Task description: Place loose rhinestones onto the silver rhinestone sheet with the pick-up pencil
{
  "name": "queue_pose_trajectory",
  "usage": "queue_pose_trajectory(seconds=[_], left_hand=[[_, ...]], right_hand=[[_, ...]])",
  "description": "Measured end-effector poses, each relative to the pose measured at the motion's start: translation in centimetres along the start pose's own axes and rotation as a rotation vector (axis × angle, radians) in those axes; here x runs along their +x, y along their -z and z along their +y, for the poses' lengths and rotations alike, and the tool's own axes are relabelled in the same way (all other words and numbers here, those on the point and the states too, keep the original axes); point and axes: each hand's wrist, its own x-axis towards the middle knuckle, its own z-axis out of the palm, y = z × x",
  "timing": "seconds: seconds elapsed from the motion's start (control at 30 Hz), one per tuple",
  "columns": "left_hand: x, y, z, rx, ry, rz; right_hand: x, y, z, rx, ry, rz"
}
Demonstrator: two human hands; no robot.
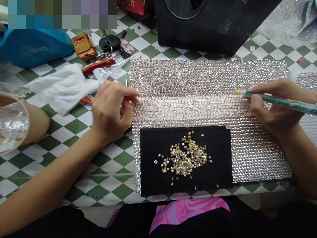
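A wide sheet of silvery rhinestones (208, 77) lies on the checkered tablecloth. My left hand (112, 110) is at its left edge, thumb and forefinger pinched near the border; whatever they may hold is too small to make out. In my right hand (277, 107) is a green pencil-like pen (284, 100), its yellow tip touching or just above the sheet, right of the middle. On the front part of the sheet rests a black ridged tray (153, 178), bearing a loose pile of small gold-backed stones (185, 160).
A black box-like object (198, 33) stands behind the sheet. At the left are a beige cup (37, 122), white cloth (66, 86), red-handled tool (97, 67), keys (110, 43), an orange-brown case (84, 46) and a blue object (37, 48). Clear plastic (292, 23) lies back right.
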Motion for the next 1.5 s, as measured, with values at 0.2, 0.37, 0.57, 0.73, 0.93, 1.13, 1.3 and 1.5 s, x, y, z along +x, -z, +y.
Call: queue_pose_trajectory(seconds=[0.2, 0.37, 0.57, 0.73, 0.93, 1.13, 1.3, 1.5], left_hand=[[-0.02, 0.09, 0.05, -0.005, 0.016, -0.006], [-0.09, 0.06, 0.06, 0.005, 0.014, -0.005], [-0.07, 0.08, 0.01, 0.02, 0.013, -0.01], [-0.04, 0.07, 0.04, 0.019, 0.015, -0.01], [-0.17, 0.13, 0.14, 0.016, 0.027, -0.018], [-0.05, -0.03, -0.02, -0.014, 0.019, 0.005], [-0.02, -0.05, 0.05, -0.022, 0.033, 0.005], [-0.03, -0.01, 0.16, -0.028, 0.026, 0.01]], right_hand=[[-0.16, 0.03, 0.16, 0.009, 0.0, 0.009], [-0.16, 0.13, 0.16, 0.012, 0.008, -0.003], [0.05, -0.03, 0.09, -0.012, 0.06, 0.017], [-0.02, -0.09, 0.07, -0.031, 0.058, 0.03], [0.12, 0.08, -0.06, 0.106, 0.083, -0.031], [0.45, 0.01, -0.13, 0.14, 0.131, -0.052], [0.42, -0.04, -0.03, 0.119, 0.127, -0.054], [0.57, -0.19, -0.14, 0.097, 0.148, -0.029]])
